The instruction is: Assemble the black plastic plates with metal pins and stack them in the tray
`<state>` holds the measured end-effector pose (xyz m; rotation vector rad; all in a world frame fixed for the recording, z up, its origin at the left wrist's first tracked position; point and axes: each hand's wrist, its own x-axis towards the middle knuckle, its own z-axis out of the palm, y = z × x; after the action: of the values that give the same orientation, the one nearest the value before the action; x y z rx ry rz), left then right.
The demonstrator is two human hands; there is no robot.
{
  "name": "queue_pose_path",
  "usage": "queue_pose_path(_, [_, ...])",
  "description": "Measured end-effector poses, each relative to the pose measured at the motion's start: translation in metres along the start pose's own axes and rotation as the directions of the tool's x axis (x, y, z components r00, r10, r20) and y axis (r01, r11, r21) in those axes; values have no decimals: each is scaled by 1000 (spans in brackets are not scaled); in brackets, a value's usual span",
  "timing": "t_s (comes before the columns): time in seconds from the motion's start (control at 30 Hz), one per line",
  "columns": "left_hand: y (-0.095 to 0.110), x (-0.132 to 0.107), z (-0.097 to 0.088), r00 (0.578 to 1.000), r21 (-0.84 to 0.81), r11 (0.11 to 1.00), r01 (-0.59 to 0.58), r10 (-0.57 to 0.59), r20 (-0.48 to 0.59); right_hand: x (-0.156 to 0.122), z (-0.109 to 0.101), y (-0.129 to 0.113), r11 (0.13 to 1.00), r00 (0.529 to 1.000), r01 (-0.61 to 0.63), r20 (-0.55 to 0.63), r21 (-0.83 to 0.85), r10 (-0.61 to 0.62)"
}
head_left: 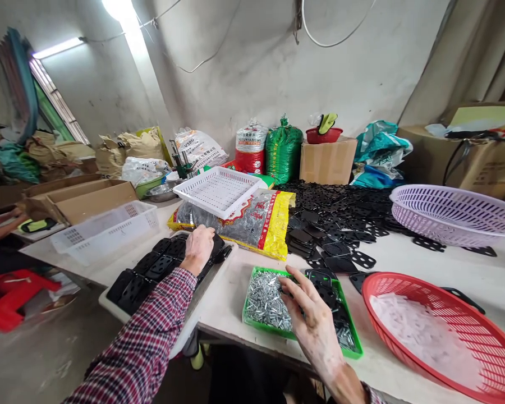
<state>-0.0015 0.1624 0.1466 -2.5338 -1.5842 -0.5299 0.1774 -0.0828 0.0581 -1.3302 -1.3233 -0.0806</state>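
My left hand (198, 247) rests knuckles-up on a row of black perforated plates (151, 269) laid on a white tray (109, 306) at the table's near left edge; its fingers curl down over a plate. My right hand (307, 314) hovers with fingers spread over a green tray (353, 350) filled with small silver screws (265, 300), fingertips close to a few black plates (324, 280) lying in that tray.
A big heap of black plates (340, 213) covers the table's middle. A red basket (441, 336) with white bits sits at the right, a lilac basket (450, 213) behind it. White baskets (105, 230), a yellow bag of screws (252, 224), sacks and boxes stand behind. Another person's arm (0, 221) shows far left.
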Motion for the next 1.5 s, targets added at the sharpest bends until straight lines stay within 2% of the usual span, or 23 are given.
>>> queue_pose_path(0.17, [18,-1,16,992,147,988,-38,20,121,-6,-1,6,1000,1000,-8,7,13,8])
queue_pose_path(0.33, [30,-6,27,979,216,972,-93,49,199,-9,-3,9,999,1000,19,-4,-30,-19])
queue_pose_path(0.67, [42,-12,40,963,150,982,-114,72,260,-12,-5,9,1000,1000,7,7,-18,-7])
queue_pose_path(1.03, [19,-1,50,974,-77,996,-43,59,217,-14,-8,1,1000,999,-14,33,-11,14])
queue_pose_path(1.27, [2,-10,52,981,-223,974,-40,81,177,-19,-9,0,1000,999,-28,25,0,28])
queue_pose_path(1.4, [0,-16,47,991,-278,959,-49,81,105,-16,-13,-4,1000,1000,-6,16,9,5])
queue_pose_path(1.5, [7,-23,34,997,-318,945,-73,80,7,-7,-34,1,999,999,-30,9,-23,30])
